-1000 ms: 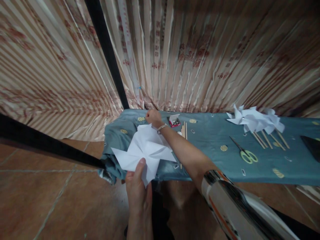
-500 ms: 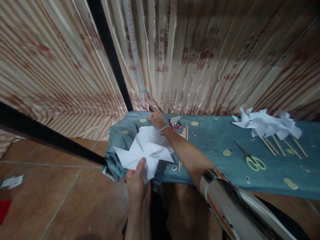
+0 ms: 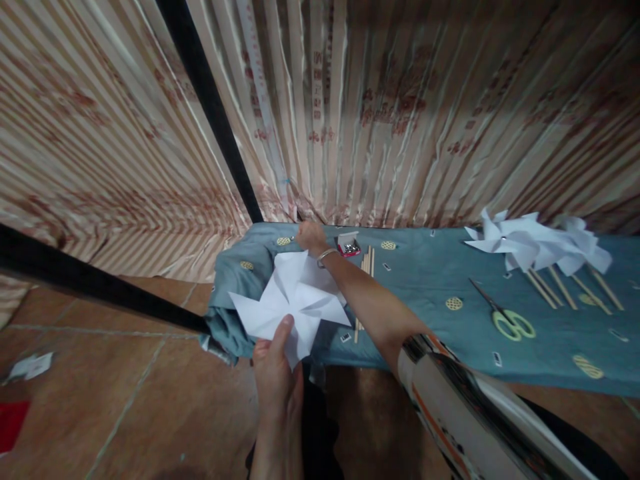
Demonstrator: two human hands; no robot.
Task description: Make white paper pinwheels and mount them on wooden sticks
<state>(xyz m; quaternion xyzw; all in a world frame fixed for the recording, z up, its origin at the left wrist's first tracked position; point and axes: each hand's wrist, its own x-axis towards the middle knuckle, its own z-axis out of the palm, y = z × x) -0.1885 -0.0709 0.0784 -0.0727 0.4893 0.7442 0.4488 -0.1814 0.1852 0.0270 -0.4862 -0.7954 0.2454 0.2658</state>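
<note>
My left hand (image 3: 275, 367) pinches a white folded paper pinwheel (image 3: 295, 300) near its centre, thumb on top, above the near edge of the cloth-covered surface. My right hand (image 3: 311, 238) is closed at the far edge, beyond the pinwheel. Whatever its fingers hold is too small to make out. Close to the right wrist, which wears a bracelet, stands a small open red box (image 3: 349, 248) of shiny metal pieces. Several thin wooden sticks (image 3: 370, 261) lie beside it, partly hidden by my right forearm. More white paper (image 3: 327, 275) shows behind the pinwheel.
Scissors with light green handles (image 3: 513, 325) lie on the blue-green cloth (image 3: 425, 267). Several pinwheels on sticks (image 3: 540, 243) are grouped at the far right. A striped curtain (image 3: 400, 133) hangs behind, and dark poles (image 3: 215, 107) stand at the left.
Both hands hold nearly the same pose, with the pinwheel still in my left hand. The view has shifted slightly.
</note>
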